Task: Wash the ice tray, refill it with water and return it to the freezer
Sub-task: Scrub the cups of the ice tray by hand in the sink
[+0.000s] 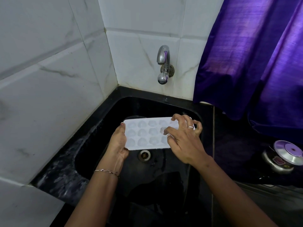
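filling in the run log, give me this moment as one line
left hand holds tray edge | right hand fingers in cells | over sink | tap dry

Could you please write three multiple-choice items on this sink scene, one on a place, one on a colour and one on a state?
1. Where is the ice tray?
A. Flat on the counter
B. Held over the sink
C. Hung from the tap

2. What colour is the curtain?
A. Purple
B. Green
C. Yellow

3. What is the tap doing?
A. Pouring a strong stream
B. No water can be seen coming from it
C. Spraying sideways

Answers:
1. B: the left hand grips the tray's left end above the black basin, with the drain just below its near edge, while the right hand rests fingers on its right part.
2. A: the cloth at the right is shiny purple.
3. B: no stream shows under the spout.
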`<act>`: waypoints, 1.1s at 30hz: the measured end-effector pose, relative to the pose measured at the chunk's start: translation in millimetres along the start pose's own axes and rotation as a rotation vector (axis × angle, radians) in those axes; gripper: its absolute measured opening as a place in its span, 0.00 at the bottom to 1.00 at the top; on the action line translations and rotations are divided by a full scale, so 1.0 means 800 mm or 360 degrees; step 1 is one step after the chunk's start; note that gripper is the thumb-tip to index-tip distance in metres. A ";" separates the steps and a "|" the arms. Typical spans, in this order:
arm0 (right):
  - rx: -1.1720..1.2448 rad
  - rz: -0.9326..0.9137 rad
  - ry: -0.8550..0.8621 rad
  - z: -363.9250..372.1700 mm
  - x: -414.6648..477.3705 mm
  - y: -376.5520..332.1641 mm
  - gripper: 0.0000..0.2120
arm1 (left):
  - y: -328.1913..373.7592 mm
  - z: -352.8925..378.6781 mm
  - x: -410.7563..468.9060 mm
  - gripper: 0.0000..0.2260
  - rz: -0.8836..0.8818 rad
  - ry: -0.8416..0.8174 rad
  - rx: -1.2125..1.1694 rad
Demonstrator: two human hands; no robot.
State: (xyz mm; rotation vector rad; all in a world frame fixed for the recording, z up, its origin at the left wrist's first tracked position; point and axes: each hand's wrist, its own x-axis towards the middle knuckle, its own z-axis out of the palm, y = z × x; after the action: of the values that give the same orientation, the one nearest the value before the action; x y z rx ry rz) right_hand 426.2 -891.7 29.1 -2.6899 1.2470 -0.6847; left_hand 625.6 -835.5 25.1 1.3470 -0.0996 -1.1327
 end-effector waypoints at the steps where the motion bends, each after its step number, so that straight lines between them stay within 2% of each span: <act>1: -0.0008 0.0003 -0.0005 0.000 0.000 -0.001 0.16 | 0.001 0.000 0.000 0.14 0.0006 -0.0007 -0.0002; 8: -0.0026 -0.0082 -0.0153 -0.004 0.004 0.001 0.20 | 0.006 0.001 -0.003 0.14 0.0035 -0.0016 -0.0017; 15: -0.0012 -0.0037 -0.0069 -0.005 0.004 0.001 0.17 | 0.008 0.003 -0.004 0.14 0.0037 -0.0030 -0.0021; 21: -0.0009 -0.0103 -0.0146 -0.004 0.007 0.001 0.20 | 0.008 0.004 -0.004 0.14 0.0058 -0.0051 -0.0008; 25: 0.0089 -0.0046 -0.0079 -0.009 0.007 0.000 0.19 | 0.007 0.004 -0.002 0.15 0.0066 -0.0041 0.0006; 33: 0.0063 -0.0224 -0.0209 0.000 0.020 -0.029 0.21 | 0.003 0.012 -0.002 0.15 0.0070 -0.0046 0.0051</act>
State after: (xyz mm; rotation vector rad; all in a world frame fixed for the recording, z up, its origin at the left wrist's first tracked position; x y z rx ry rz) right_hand 451.4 -888.8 41.0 -2.7591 1.0115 -0.5310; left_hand 620.0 -841.8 30.9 1.3512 -0.1682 -1.1177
